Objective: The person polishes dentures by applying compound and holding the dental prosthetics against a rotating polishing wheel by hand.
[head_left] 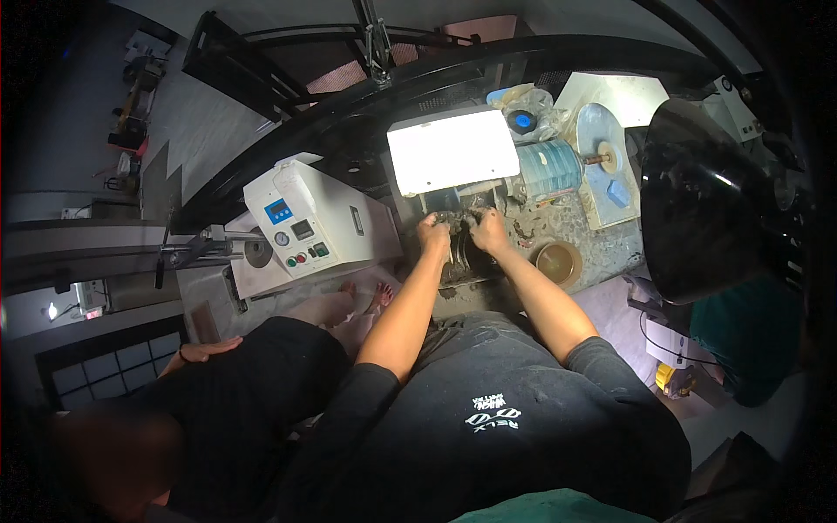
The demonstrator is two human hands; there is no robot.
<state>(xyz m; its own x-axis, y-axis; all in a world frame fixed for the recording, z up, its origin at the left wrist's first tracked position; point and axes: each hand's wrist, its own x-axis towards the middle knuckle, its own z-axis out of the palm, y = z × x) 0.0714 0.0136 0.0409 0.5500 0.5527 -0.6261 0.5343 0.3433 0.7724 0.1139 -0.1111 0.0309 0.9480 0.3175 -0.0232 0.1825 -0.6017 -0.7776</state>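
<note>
left hand (432, 232): curled on a small dark piece (457, 218), just under the lit lamp panel (452, 150)
right hand (488, 230): pinching the same piece, also below the lamp

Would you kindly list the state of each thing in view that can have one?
Lamp panel: lit, glaring white.
Left hand: closed on a small dark piece under the lamp.
Right hand: closed on the same piece.
White machine: blue display lit.
Brown bowl: upright; contents unclear.
</note>
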